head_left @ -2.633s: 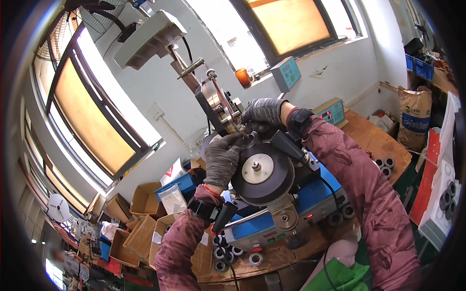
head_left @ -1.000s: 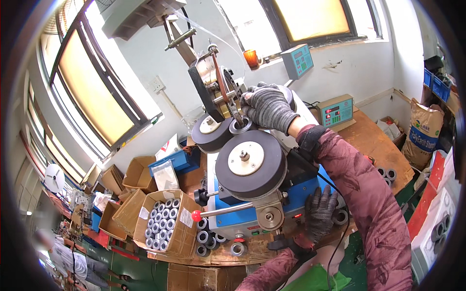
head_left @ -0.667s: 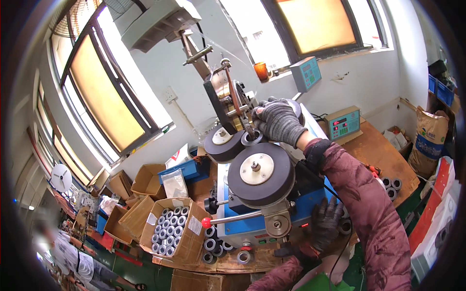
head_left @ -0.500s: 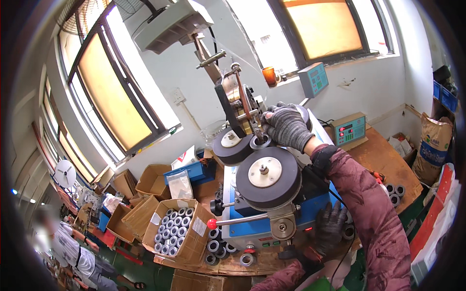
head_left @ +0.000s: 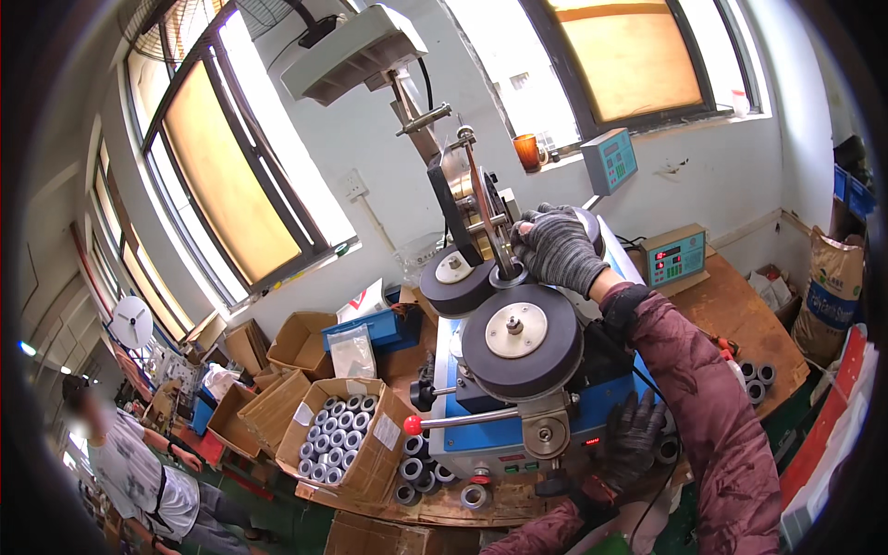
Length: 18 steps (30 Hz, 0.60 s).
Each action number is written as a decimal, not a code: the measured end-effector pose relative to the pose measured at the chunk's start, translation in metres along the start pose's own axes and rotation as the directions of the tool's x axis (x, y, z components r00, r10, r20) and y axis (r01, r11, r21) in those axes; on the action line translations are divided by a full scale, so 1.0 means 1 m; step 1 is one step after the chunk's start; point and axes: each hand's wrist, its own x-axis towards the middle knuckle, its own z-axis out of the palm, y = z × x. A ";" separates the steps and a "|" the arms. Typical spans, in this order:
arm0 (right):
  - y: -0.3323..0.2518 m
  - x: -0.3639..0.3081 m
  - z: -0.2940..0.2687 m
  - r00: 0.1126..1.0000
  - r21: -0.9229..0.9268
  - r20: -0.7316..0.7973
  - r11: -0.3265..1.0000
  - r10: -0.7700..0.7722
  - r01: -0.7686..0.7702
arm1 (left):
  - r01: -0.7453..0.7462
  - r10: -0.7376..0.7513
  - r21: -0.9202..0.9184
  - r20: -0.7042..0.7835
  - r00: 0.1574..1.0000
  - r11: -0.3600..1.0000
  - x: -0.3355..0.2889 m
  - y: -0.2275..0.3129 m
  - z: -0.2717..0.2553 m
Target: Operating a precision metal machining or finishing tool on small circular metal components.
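A winding machine with a blue base (head_left: pixel 518 430) stands in front of me. Black rollers, among them a large one with a white hub (head_left: pixel 516 330), surround a small ring core (head_left: pixel 508 276). Above the core rises the metal winding head (head_left: pixel 476 199). My right hand (head_left: pixel 559 248), in a grey knit glove, is beside the winding head, its fingers bent together close to the core; what they pinch is hidden. My left hand (head_left: pixel 631 442), in a dark glove, rests low against the base's front right, fingers stretched out. A red-knobbed lever (head_left: pixel 413 425) sticks out leftward.
A cardboard box (head_left: pixel 375 453) full of ring cores stands left of the machine, with more loose cores (head_left: pixel 412 470) beside it. A control box (head_left: pixel 673 255) with a red display sits at the right. A person (head_left: pixel 139 462) stands at the far left.
The whole view has shifted slightly, moving the machine rightward in the picture. My right hand stays by the winding head and my left by the base. The person at the far left has moved nearer.
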 end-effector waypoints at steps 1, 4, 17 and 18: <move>0.000 0.000 0.000 1.000 0.001 -0.001 1.000 -0.002 0.002 | 0.000 0.000 0.002 -0.001 1.000 1.000 0.000 0.000 0.000; -0.001 0.000 -0.001 1.000 -0.024 0.006 1.000 -0.001 0.001 | 0.002 -0.002 0.005 -0.016 1.000 1.000 -0.001 0.000 0.002; -0.001 -0.001 -0.008 1.000 0.037 0.001 0.999 0.012 -0.012 | -0.007 0.007 0.006 0.010 1.000 1.000 0.000 0.000 0.000; 0.000 -0.001 -0.006 1.000 0.013 0.005 1.000 0.016 -0.016 | -0.006 0.006 -0.009 0.003 1.000 1.000 -0.001 0.000 0.001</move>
